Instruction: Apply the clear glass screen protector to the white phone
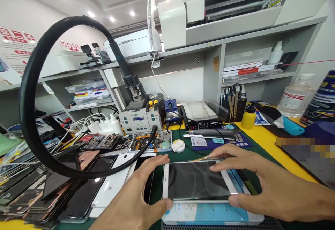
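Note:
A white-framed smartphone [196, 180] with a dark, smudged screen lies face up and crosswise in front of me. Under it is a white and light-blue box [209, 213]. My left hand [136, 195] spans the phone's left end, thumb at the near corner and index finger by the far corner. At the other end, my right hand [251, 177] has its thumb on the near edge. One of its fingertips presses on the screen's far right part, while another reaches past the far edge. A thin, light-coloured tool, partly hidden, lies behind the phone.
Stacked phones and phone parts [44, 184] crowd the left. A thick black hose [24, 94] loops above them. Further back stand a rework station [141, 121], a parts tray [169, 136] and a heating plate [200, 113]. A yellow bottle [248, 118] stands on the right.

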Demonstrator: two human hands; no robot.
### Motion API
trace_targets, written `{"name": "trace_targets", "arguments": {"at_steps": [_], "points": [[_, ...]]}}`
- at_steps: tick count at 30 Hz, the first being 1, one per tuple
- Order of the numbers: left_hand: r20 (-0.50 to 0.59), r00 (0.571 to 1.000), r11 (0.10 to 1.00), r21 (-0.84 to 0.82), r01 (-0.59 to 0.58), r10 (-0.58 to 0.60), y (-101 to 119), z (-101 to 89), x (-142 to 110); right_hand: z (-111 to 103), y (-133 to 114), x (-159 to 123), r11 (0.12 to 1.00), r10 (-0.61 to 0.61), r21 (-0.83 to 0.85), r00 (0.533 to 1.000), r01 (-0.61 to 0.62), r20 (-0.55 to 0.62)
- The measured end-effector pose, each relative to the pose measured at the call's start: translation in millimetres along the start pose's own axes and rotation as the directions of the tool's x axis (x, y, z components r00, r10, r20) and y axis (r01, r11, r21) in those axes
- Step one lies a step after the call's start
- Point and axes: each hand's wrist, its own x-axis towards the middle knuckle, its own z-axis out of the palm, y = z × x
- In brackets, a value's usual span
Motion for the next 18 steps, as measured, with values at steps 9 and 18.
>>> {"name": "trace_targets", "arguments": {"at_steps": [9, 18], "points": [[-0.009, 1.0, 1.0, -0.026, -0.01, 0.01, -4, 1.1, -1, -4, -6, 2, 1.0, -0.001, -0.009, 1.0, 0.002, 0.022], [-0.052, 0.993, 0.994, 0.001, -0.105, 0.105, -19, 7.0, -4, -3, 2, 1, 0.999, -0.028, -0.024, 1.0, 0.028, 0.014]]}}
